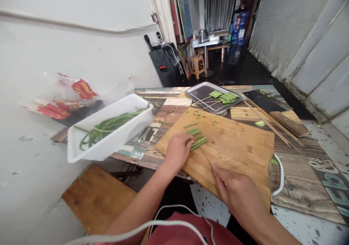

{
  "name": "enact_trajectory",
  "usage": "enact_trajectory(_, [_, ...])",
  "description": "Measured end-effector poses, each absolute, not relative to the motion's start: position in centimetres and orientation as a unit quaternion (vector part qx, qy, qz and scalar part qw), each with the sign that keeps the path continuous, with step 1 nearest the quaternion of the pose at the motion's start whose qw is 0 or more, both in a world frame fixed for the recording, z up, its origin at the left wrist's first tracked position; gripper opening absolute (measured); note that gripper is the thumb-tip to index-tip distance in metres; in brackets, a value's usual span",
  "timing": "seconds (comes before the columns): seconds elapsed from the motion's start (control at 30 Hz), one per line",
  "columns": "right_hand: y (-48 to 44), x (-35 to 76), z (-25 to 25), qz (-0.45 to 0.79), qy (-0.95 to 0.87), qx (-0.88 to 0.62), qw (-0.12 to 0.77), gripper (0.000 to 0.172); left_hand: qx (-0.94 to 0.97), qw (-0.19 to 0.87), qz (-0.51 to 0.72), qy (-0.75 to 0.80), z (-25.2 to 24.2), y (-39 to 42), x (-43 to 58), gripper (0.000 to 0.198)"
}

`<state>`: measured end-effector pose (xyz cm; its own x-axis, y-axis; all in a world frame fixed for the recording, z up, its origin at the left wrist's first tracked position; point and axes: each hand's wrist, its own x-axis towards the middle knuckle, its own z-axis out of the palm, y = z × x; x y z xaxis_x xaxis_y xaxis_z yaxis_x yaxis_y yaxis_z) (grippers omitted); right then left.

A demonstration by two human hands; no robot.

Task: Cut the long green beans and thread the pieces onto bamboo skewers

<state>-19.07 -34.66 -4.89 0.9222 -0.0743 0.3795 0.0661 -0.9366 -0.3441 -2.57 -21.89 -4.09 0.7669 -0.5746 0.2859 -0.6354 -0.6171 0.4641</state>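
Note:
Cut green bean pieces (199,144) lie side by side on a wooden cutting board (237,136). Curled around their left ends are the fingers of my left hand (178,148), which press the pieces together. My right hand (236,187) is closed over the near edge of the board. From its fingertips a thin bamboo skewer (206,155) points toward the beans; whether its tip has entered one I cannot tell. A single bean piece (191,124) and small green scraps lie farther up the board.
Left, a white plastic bin (109,139) holds long green beans (111,125). Behind the board, a metal tray (200,88) carries skewered beans (225,96). Loose bamboo skewers (268,123) and a cleaver (272,107) lie right. A white cable (141,225) crosses near my body.

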Motion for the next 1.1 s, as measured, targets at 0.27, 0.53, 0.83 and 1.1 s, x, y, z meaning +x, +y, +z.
enact_trajectory(0.27, [-34.69, -19.08, -5.13, -0.214, -0.008, -0.960, 0.180, 0.032, 0.905, 0.294, 0.027, -0.306, -3.95, -22.39, -2.39, 0.015])
enact_trajectory(0.53, [-34.83, -19.20, -5.15, -0.209, -0.011, -0.958, 0.197, 0.033, 0.904, 0.327, 0.004, -0.276, -3.47, -22.54, -2.32, 0.014])
enact_trajectory(0.83, [-34.75, -19.05, -5.12, -0.211, -0.007, -0.958, 0.193, 0.032, 0.903, 0.336, -0.012, -0.267, -3.56, -22.35, -2.11, 0.015])
enact_trajectory(1.1, [-34.78, -19.15, -5.35, -0.232, -0.014, -0.953, 0.193, 0.033, 0.913, 0.302, -0.010, -0.275, -3.45, -22.38, -2.12, 0.017])
